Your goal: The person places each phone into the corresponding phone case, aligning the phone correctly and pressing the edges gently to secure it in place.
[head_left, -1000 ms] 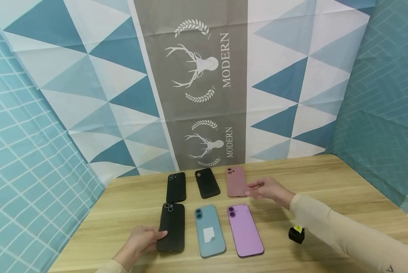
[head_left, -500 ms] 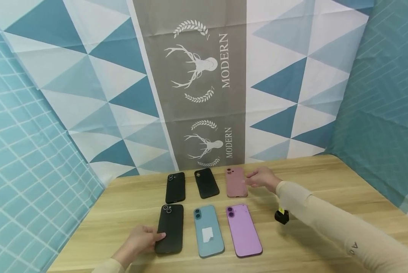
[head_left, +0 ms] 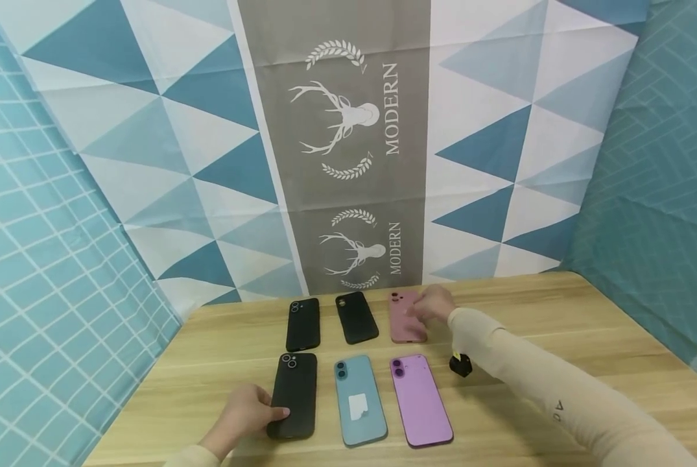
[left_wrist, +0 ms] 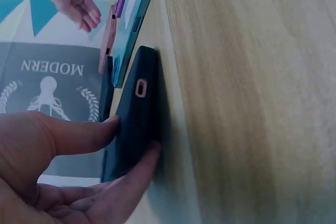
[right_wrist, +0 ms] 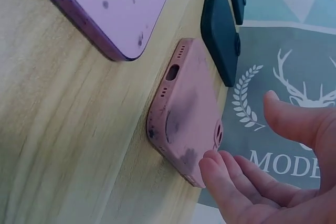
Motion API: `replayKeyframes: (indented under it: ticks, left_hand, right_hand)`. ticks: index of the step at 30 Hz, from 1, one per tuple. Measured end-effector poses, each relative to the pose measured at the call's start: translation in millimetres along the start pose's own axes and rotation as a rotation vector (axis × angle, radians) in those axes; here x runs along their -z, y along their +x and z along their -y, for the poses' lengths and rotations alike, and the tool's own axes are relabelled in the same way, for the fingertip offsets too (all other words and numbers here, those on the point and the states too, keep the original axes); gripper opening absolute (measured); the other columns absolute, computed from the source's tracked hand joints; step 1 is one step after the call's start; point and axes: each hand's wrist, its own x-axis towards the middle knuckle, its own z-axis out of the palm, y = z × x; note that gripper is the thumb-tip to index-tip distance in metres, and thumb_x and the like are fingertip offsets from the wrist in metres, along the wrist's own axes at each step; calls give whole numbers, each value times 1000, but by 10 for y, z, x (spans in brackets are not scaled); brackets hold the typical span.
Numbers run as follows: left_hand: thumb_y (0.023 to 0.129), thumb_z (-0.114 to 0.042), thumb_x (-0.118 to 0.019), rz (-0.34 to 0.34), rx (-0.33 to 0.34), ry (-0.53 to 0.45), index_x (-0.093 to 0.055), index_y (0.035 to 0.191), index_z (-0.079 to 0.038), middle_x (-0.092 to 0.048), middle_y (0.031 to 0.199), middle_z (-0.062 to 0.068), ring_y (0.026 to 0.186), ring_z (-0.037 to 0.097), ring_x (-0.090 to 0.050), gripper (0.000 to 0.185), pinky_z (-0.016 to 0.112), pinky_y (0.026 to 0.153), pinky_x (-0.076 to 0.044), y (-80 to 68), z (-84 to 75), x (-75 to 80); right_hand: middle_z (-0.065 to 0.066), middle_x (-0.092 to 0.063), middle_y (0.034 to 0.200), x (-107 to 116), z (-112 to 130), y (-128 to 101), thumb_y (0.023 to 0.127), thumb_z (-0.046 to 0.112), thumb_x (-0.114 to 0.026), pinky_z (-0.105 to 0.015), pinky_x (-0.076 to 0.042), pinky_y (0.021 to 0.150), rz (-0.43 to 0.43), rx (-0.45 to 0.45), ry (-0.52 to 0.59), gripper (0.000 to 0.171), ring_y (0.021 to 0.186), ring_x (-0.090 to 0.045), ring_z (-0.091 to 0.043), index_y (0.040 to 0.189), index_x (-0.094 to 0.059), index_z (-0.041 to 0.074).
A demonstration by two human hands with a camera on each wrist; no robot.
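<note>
In the head view my left hand [head_left: 244, 415] pinches the near-left black phone case [head_left: 295, 395] by its lower left edge. The left wrist view has the thumb on the back of the black phone case [left_wrist: 137, 93] and a finger at its edge; a pink-rimmed port opening faces out. My right hand [head_left: 434, 303] hovers over the right side of the pink phone case [head_left: 403, 324] in the back row. Seen from the right wrist, its fingers are fairly straight and the thumb is apart, with the pink phone case [right_wrist: 191, 106] just beyond the fingertips.
A light blue phone [head_left: 361, 401] with a white patch and a purple phone [head_left: 423, 402] lie in the front row. Two black phone cases [head_left: 303, 325] lie at the back left. A small black device [head_left: 460, 364] hangs under my right wrist. Patterned cloth hangs behind the wooden table [head_left: 517, 415].
My right hand has moved left, from beside the pink phone case to over it. The left hand's black phone case has shifted slightly toward me, opening a gap from the black case behind.
</note>
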Motion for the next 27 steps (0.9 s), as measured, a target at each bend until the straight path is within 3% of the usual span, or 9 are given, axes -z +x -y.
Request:
replayKeyframes:
  ticks: [2, 4, 7, 11, 14, 19, 23, 27]
  left_hand:
    - [73, -20, -83, -5, -10, 35, -65, 64, -2, -62, 60, 5, 53, 13, -59, 26, 24, 51, -46, -19, -31, 9]
    - [72, -21, -83, 4, -18, 59, -63, 62, -3, -61, 56, 5, 49, 13, -59, 29, 23, 50, -46, -28, -64, 25]
    - [70, -19, -85, 35, -18, 70, -60, 66, -1, -62, 58, 8, 48, 14, -61, 31, 26, 50, -51, -23, -115, 54]
    - [69, -15, -85, 70, -16, 57, -58, 72, 2, -64, 61, 10, 48, 16, -65, 33, 29, 53, -56, 0, -152, 97]
    - [67, -14, -86, 80, -23, 70, -59, 68, 1, -65, 57, 10, 46, 16, -65, 31, 28, 52, -56, 8, -155, 123]
    - [68, -18, -86, 68, -48, 115, -59, 58, -3, -62, 50, 6, 44, 12, -62, 33, 25, 47, -53, 7, -136, 128]
    - [70, -27, -85, -38, -101, 207, -55, 53, -6, -56, 45, 2, 43, 11, -52, 41, 22, 45, -40, -16, -202, 93]
    - [69, -30, -85, -169, -161, 287, -55, 62, -4, -52, 54, 2, 51, 15, -46, 41, 24, 47, -34, -77, -411, 62]
  right_hand:
    - [-13, -73, 80, -10, 0, 21, 77, 20, -76, -34, -56, 71, -1, -3, -7, 18, 73, -66, -23, 72, -68, 4]
    - [-13, -72, 74, -11, -14, 56, 76, 21, -77, -30, -52, 64, -6, -10, -25, 26, 65, -61, -20, 58, -61, 10]
    - [-12, -70, 70, 4, -37, 91, 74, 23, -78, -27, -47, 59, -30, -15, -72, 33, 61, -58, -18, 53, -55, 12]
    - [-6, -66, 64, 28, -47, 106, 73, 25, -80, -25, -46, 58, -59, -26, -116, 29, 61, -59, -17, 61, -61, 8]
    - [-3, -61, 60, 37, -32, 111, 73, 25, -81, -25, -47, 58, -51, -38, -117, 28, 59, -57, -15, 70, -64, 3]
    - [-6, -57, 74, 22, 25, 108, 72, 24, -81, -24, -49, 58, 8, -49, -168, 34, 59, -53, -12, 84, -62, -1]
    - [-19, -63, 99, -16, 75, 108, 73, 25, -81, -29, -54, 72, 36, -29, -243, 49, 79, -57, -21, 102, -61, -9]
    - [-30, -52, 132, -75, 147, 107, 77, 23, -78, -42, -47, 104, 63, -50, -235, 66, 116, -53, -36, 124, -51, -14]
